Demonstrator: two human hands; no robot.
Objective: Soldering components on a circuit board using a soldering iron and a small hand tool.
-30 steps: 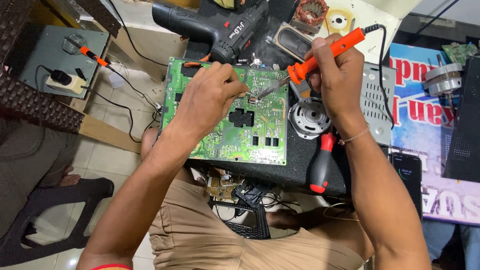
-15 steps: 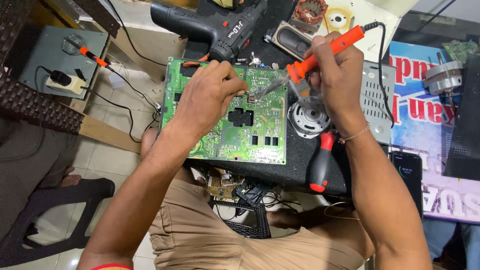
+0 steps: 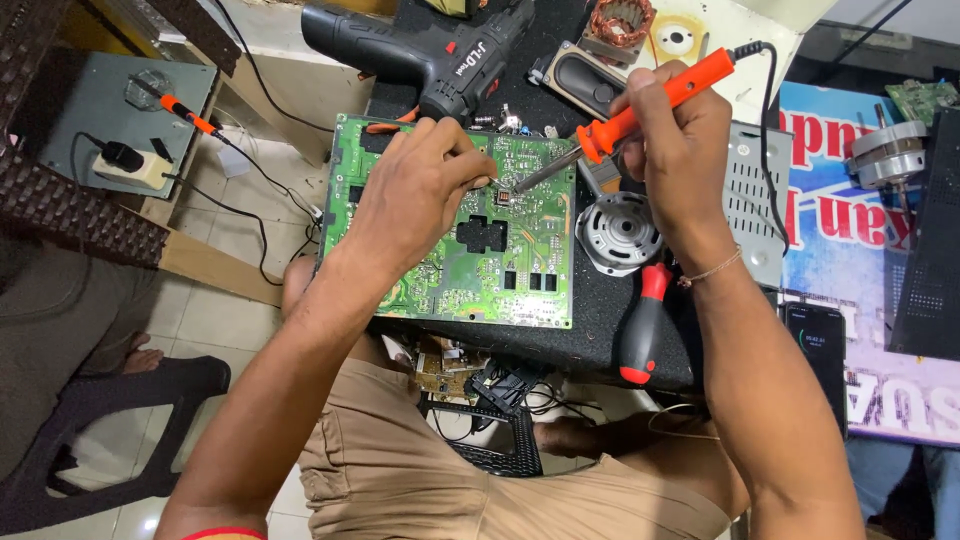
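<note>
Two hands work over the green board [image 3: 480, 270], which lies flat on the dark bench [image 3: 600, 330] before you. Your right hand [image 3: 675, 150] has its fingers clamped round the orange iron [image 3: 655, 105], tip down on the board's upper middle. Your left hand [image 3: 415, 195] rests on the board, fingers pinched together just beside that tip. A drill [image 3: 430, 50] lies beyond.

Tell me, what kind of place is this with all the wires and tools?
Probably a small electronics repair shop. The right hand holds an orange soldering iron over a green circuit board that the left hand steadies. A black drill and a screwdriver lie on the crowded bench.
</note>
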